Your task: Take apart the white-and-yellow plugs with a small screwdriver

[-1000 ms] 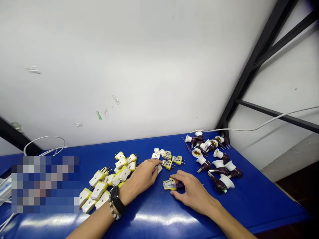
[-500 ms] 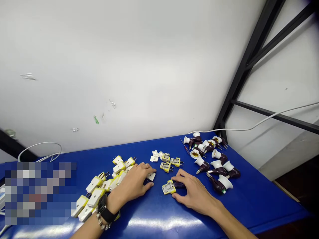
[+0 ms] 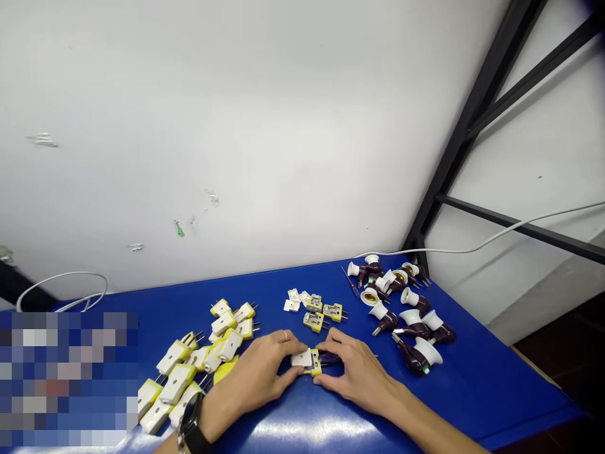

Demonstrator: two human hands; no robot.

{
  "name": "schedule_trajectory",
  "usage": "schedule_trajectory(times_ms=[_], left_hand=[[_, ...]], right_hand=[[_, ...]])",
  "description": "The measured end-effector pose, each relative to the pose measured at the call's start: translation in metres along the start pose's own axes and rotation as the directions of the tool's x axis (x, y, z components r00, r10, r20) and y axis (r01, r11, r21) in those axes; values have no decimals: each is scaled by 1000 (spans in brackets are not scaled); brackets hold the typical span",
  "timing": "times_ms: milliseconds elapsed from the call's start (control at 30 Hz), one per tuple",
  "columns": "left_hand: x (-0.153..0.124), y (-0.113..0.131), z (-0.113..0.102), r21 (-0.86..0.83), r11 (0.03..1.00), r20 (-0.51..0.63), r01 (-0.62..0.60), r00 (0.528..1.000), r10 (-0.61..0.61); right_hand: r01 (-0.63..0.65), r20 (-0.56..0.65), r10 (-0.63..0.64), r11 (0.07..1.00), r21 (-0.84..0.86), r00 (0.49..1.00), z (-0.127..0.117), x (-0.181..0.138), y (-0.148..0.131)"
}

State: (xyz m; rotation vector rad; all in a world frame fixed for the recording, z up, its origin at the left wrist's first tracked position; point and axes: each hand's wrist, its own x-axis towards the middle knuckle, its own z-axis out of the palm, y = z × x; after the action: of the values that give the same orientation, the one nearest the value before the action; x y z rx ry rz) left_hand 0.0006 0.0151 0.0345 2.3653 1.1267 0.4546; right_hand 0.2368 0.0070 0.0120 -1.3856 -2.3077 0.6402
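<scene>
My left hand pinches a white plug cover between thumb and fingers. The cover lies partly over an open yellow plug half, whose inside still shows at the right. My right hand grips that plug half by its sides, low over the blue table. A dark, slim thing shows under my right hand, mostly hidden, so its kind is unclear. Just beyond my hands lie several open yellow plug halves with metal prongs, and loose white covers beside them.
Several closed white-and-yellow plugs are heaped left of my left hand. Several dark purple lamp holders with white sockets lie at the right, and a thin screwdriver lies near them. A black metal frame stands by the white wall.
My left hand has moved right, bringing the white cover from beside the plug heap onto the yellow plug half. My right hand keeps its grip on the plug half, now slightly further left.
</scene>
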Motion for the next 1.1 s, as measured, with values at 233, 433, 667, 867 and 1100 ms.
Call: schedule_trajectory(times_ms=[233, 433, 667, 867, 1100], left_hand=[[-2, -8, 10, -41, 999, -54, -2, 999, 0], [-4, -8, 9, -6, 999, -54, 35, 998, -36], [-7, -10, 11, -42, 997, -28, 69, 997, -70], [-8, -6, 9, -4, 1000, -19, 7, 1000, -8], [-14, -16, -16, 285, 939, -122, 194, 979, -165]], right_hand=[[71, 7, -71, 997, -36, 997, 2, 9, 1], [139, 42, -138, 990, -21, 989, 6, 21, 3], [201, 63, -199, 979, -26, 978, 12, 24, 5], [216, 35, -216, 976, -2, 976, 16, 24, 8], [219, -141, -204, 970, 103, 969, 6, 20, 8]])
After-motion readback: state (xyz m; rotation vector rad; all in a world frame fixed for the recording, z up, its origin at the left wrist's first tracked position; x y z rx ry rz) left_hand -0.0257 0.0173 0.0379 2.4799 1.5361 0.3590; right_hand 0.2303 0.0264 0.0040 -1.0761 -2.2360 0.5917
